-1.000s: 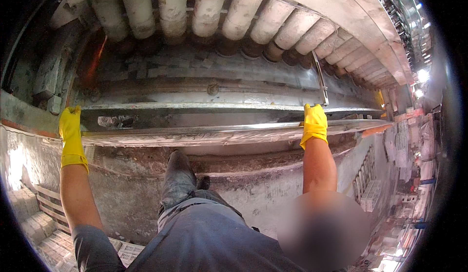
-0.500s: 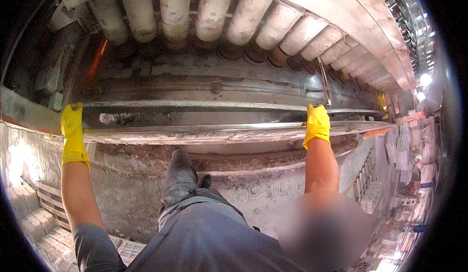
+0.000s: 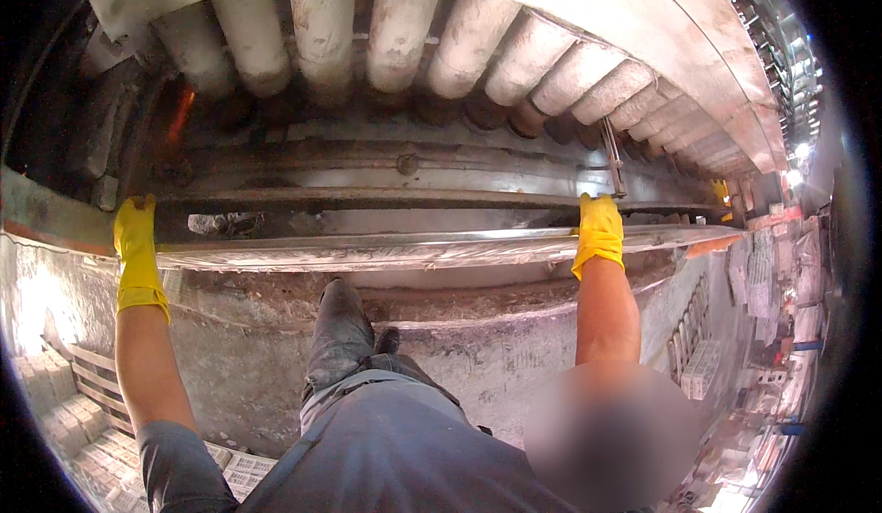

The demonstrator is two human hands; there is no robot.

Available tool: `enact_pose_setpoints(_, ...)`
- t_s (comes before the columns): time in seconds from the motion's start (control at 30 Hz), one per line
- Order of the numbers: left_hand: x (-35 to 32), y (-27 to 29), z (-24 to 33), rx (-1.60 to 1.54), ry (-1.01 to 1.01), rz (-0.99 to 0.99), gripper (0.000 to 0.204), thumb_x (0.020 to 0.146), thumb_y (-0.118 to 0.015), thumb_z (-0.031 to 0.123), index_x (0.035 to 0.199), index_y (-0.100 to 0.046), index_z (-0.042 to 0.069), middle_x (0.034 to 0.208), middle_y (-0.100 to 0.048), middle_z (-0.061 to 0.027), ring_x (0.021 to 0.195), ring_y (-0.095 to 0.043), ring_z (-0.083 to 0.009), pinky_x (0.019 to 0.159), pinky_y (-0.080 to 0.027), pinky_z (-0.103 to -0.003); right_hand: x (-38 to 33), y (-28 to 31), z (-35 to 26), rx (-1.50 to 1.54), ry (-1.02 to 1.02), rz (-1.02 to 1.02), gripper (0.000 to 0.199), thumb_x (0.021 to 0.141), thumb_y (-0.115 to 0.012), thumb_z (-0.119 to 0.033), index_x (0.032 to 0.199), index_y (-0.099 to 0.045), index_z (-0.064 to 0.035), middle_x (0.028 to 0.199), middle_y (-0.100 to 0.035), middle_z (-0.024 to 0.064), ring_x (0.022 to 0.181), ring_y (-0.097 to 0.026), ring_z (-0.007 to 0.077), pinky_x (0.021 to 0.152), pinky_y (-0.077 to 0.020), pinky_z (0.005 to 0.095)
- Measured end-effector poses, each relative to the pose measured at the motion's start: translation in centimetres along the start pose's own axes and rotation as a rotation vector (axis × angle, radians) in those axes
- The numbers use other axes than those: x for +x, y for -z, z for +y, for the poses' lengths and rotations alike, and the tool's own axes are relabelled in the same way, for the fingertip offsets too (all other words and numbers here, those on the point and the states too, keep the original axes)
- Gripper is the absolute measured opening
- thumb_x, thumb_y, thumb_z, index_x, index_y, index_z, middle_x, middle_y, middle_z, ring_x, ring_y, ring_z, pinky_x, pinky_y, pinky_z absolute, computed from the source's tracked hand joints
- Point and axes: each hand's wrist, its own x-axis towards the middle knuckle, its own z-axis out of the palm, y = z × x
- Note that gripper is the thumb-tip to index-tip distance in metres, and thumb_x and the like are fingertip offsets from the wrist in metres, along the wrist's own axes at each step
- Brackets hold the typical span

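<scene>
Both arms reach out wide, each in a yellow glove. The left hand [image 3: 138,254] lies flat, fingers straight, pressed along the left end of a long shiny metal sheet [image 3: 413,248] that runs across in front of the person. The right hand [image 3: 598,234] is curled over the far edge of the same sheet near its right end, fingers closed on the rim. The sheet lies level along the lip of a grimy concrete wall [image 3: 478,366] and spans nearly the whole width between the two hands.

Behind the sheet, a dark steel rail [image 3: 395,199] runs parallel to it, with a bolt head [image 3: 407,163] on the stained panel above. Overhead, a row of thick, dusty white pipes [image 3: 395,31] curves away to the right. A thin metal rod [image 3: 613,157] stands up just above the right hand; I cannot tell if the glove touches it.

A boot [image 3: 341,325] is braced against the wall below the sheet, the knee bent in grey trousers [image 3: 395,449]. Stacked pale bricks [image 3: 69,421] lie low on the left.
</scene>
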Motion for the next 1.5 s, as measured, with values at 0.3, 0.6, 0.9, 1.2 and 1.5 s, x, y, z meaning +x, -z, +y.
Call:
enact_pose_setpoints(0.3,-0.2,0.6,1.3,-0.007,-0.016,0.05,0.05,0.092,-0.066,0.052,0.115,-0.075,0.008,0.118,-0.074,-0.0197,0.113,-0.069,-0.0406,0.095,-0.053,-0.05,-1.8,5.5,-5.0,0.091,-0.149,-0.02,0.053,0.098,-0.055,-0.046,0.112,-0.068,0.0034,0.116,-0.07,0.0299,0.11,-0.066,0.0478,0.095,-0.0509,0.0553)
enact_pose_setpoints(0.6,0.4,0.0,1.1,0.007,-0.025,0.05,0.048,0.092,-0.067,0.05,0.116,-0.076,0.01,0.118,-0.073,-0.0203,0.114,-0.069,-0.0407,0.095,-0.054,-0.05,0.3,2.3,-2.9,0.067,-0.126,-0.034,0.055,0.097,-0.057,-0.047,0.113,-0.07,0.0035,0.117,-0.069,0.0305,0.111,-0.066,0.0474,0.095,-0.0511,0.0551)
enact_pose_setpoints(0.9,-0.6,0.5,0.0,0.095,-0.021,-0.01,0.055,0.092,-0.065,0.055,0.124,-0.072,0.011,0.126,-0.07,-0.02,0.121,-0.064,-0.0402,0.102,-0.051,-0.051,0.0,3.0,-4.0,0.16,-0.094,-0.046,0.056,0.098,-0.054,-0.047,0.116,-0.07,0.0037,0.118,-0.068,0.0315,0.113,-0.065,0.0479,0.095,-0.0506,0.0538)
enact_pose_setpoints(1.2,-3.2,2.1,2.6,-0.012,0.03,0.03,0.053,0.091,-0.063,0.054,0.117,-0.073,0.009,0.12,-0.072,-0.0203,0.116,-0.066,-0.0411,0.099,-0.052,-0.051,-1.5,2.5,-2.0,0.346,-0.082,-0.184,0.052,0.101,-0.052,-0.04,0.116,-0.062,0.0092,0.122,-0.064,0.0353,0.11,-0.062,0.0497,0.093,-0.0471,0.0513)
enact_pose_setpoints(1.5,-4.5,2.5,2.7,-0.05,0.057,0.028,0.047,0.091,-0.067,0.052,0.113,-0.075,0.012,0.116,-0.074,-0.0191,0.11,-0.068,-0.0412,0.094,-0.053,-0.051,-3.7,3.3,-3.2,0.754,-0.205,-0.171,0.043,0.101,-0.061,-0.036,0.121,-0.061,0.0008,0.113,-0.065,0.0165,0.082,-0.066,0.0285,0.065,-0.0535,0.0413)
